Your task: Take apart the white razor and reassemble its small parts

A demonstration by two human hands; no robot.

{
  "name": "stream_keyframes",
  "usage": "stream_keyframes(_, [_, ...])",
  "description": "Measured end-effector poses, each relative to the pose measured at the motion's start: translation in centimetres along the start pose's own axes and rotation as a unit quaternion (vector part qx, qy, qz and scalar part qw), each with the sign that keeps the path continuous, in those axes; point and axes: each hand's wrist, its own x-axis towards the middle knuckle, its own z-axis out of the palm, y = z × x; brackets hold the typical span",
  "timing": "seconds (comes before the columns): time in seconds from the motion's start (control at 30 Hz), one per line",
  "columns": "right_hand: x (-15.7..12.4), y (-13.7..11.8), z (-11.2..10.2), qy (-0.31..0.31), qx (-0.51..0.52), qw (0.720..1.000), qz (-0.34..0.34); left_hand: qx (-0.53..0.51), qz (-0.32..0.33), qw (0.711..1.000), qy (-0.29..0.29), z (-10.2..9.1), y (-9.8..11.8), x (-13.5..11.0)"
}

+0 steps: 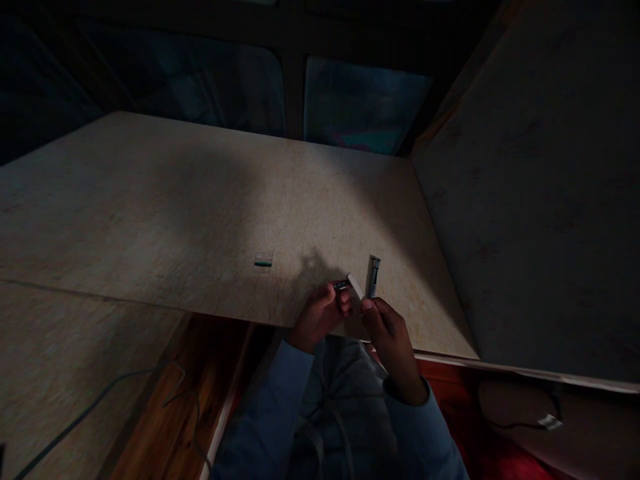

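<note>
Head view | left hand [320, 319], right hand [389, 331] pinch what seems a pale strip [356, 286] | metal bar [373, 275] beside | green chip [263, 261] apart

Your place, dim van-like build space, bare plywood platform [175, 200] at 12 o'clock, plywood wall [540, 200] at 2 o'clock, rounded windows [360, 107] beyond.

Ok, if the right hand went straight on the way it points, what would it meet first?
Likely the dark metal bar just beyond the right hand, which pinches a white strip; it seems to lie on the plywood board, but depth is unclear.
</note>
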Motion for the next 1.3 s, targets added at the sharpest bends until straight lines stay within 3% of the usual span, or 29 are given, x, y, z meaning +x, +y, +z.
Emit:
stream_keyframes(0.77, [-0.4,-0.6,1.2,-0.088,0.08,0.993,0.01,0.055,0.007,0.998,0.024,-0.2,0.0,-0.2])
stream_keyframes(1.03, [-0.4,-0.2,0.4,-0.055,0.043,0.997,0.026,0.048,0.025,0.998,0.027,0.7,0.2,-0.3])
stream_keyframes(1.3, [-0.4,-0.1,0.0,-0.02,-0.005,1.0,0.021,0.03,0.039,0.999,0.015,0.3,-0.1,-0.2])
